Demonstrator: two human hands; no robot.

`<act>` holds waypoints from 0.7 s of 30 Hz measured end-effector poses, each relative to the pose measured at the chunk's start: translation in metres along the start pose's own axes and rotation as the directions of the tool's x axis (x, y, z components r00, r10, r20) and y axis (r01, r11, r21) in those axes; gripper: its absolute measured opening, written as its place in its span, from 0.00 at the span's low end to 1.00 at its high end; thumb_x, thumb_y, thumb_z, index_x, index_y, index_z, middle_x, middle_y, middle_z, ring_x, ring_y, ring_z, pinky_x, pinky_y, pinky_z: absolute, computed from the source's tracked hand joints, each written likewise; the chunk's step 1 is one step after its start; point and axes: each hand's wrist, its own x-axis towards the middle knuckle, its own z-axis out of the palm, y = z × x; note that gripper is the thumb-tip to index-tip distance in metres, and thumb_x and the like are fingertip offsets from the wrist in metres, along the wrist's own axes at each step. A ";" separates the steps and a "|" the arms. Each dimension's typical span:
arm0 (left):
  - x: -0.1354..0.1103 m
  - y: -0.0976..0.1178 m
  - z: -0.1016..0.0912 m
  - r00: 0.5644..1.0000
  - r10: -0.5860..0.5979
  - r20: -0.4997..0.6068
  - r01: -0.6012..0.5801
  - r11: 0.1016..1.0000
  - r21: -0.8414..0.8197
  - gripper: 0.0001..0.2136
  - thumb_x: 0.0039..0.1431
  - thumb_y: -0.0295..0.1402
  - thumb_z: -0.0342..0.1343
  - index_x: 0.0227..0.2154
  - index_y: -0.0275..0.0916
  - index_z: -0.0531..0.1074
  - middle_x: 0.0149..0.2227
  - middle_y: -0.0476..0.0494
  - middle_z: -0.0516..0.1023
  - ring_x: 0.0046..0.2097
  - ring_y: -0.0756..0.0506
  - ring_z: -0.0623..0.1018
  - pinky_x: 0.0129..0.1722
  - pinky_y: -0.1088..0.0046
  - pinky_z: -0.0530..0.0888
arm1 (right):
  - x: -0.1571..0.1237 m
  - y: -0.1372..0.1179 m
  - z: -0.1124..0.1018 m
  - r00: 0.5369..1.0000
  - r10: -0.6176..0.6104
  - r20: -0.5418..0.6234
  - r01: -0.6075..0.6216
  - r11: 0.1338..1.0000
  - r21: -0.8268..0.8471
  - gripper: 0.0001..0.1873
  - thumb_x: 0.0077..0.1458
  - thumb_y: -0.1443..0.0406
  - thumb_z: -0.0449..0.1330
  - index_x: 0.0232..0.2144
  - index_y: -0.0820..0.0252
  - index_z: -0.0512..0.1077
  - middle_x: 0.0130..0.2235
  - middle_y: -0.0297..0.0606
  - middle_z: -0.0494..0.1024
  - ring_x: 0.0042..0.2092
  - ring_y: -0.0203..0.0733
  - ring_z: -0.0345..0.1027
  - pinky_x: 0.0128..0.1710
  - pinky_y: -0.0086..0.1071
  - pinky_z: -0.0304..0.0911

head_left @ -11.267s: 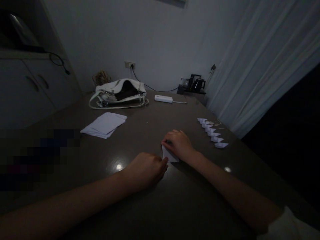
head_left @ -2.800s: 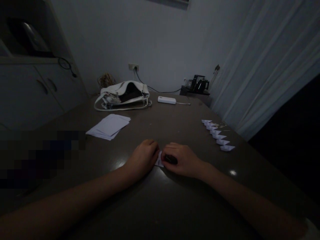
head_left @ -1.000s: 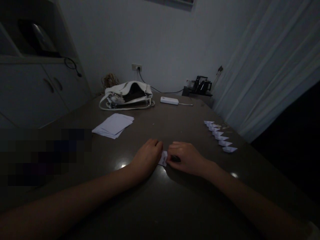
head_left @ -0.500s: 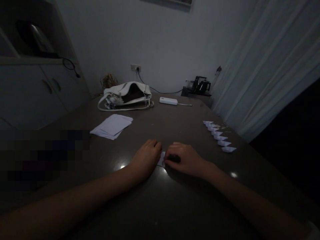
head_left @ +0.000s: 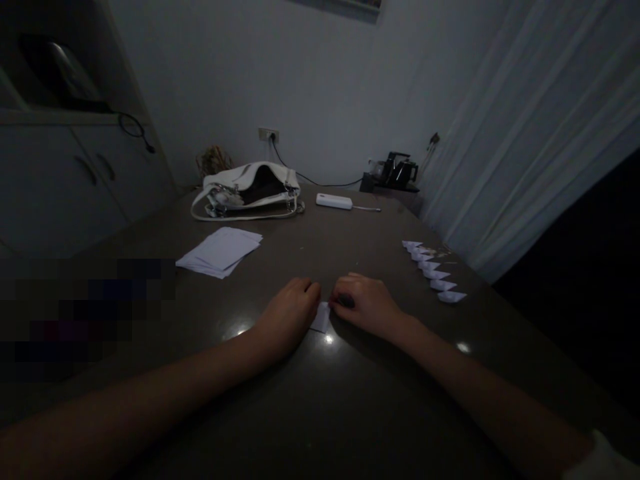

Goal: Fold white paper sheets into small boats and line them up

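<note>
A small folded white paper (head_left: 321, 317) lies on the dark table (head_left: 350, 400) between my hands. My left hand (head_left: 290, 319) rests on the table with curled fingers whose tips press the paper's left edge. My right hand (head_left: 367, 305) is curled too, its fingertips pinching the paper's right upper part. Most of the paper is hidden under both hands. The room is dim.
A row of several small folded paper pieces (head_left: 434, 272) lies at the right. A stack of white sheets (head_left: 219, 251) sits at the left. Behind stand a white handbag (head_left: 247, 191), a white power bank (head_left: 333, 201) and a black kettle (head_left: 395, 171). A curtain (head_left: 525, 133) hangs at the right.
Over eleven seconds the paper has become much smaller under my hands. In the last second my right hand slid slightly up and away, uncovering more of the paper.
</note>
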 end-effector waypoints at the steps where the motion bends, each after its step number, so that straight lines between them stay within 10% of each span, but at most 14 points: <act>1: 0.000 0.000 0.000 1.000 0.002 -0.006 -0.001 1.000 0.002 0.07 0.60 0.24 0.45 0.33 0.33 0.68 0.35 0.40 0.71 0.37 0.44 0.71 0.38 0.68 0.69 | 0.000 0.000 0.001 1.000 0.017 -0.002 -0.017 1.000 -0.002 0.02 0.52 0.66 0.59 0.28 0.59 0.71 0.31 0.34 0.74 0.35 0.38 0.65 0.30 0.29 0.52; 21: 0.000 -0.001 0.002 1.000 0.011 -0.018 -0.011 1.000 0.010 0.07 0.61 0.24 0.45 0.31 0.34 0.68 0.34 0.41 0.70 0.37 0.44 0.70 0.37 0.69 0.69 | -0.007 -0.018 -0.006 0.970 -0.231 0.078 0.227 0.972 0.056 0.02 0.48 0.70 0.60 0.25 0.60 0.70 0.30 0.32 0.73 0.35 0.37 0.64 0.35 0.30 0.53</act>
